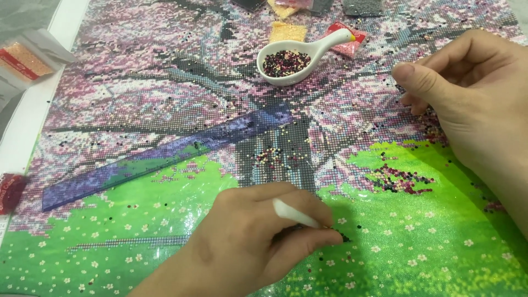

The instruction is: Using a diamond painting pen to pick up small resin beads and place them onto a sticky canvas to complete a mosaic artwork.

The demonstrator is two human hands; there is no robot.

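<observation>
Holding a slim white applicator pen, your left hand sits low in the view, fingers curled tightly around the barrel and its tip pressed down on the green lower part of a diamond-painting canvas. Your right hand rests at the upper right edge of the canvas, fingers loosely bent with the thumb tucked toward them; it seems to hold nothing, though the fingertips are hidden against the surface.

Judging by its look, the pen is light and rigid, best pinched near the tip like a pencil, as you have it. The tiny beads scattered over the canvas look hard, slippery and easy to flick away, so a light touch suits them.

Above the pen, near the top centre, stands a white spoon-shaped dish filled with dark red and pale beads. A translucent purple ruler lies slantwise across the canvas, from the lower left up toward the middle. Small packets of beads in orange, red and grey lie just behind the dish, and another orange packet sits off the canvas at the upper left.

The canvas shows pink blossom above and bright green grass dotted with small white flowers below. It is glossy and slightly wrinkled and fills almost the whole view; a pale table edge shows along the left side. Nothing more of the room can be seen.
</observation>
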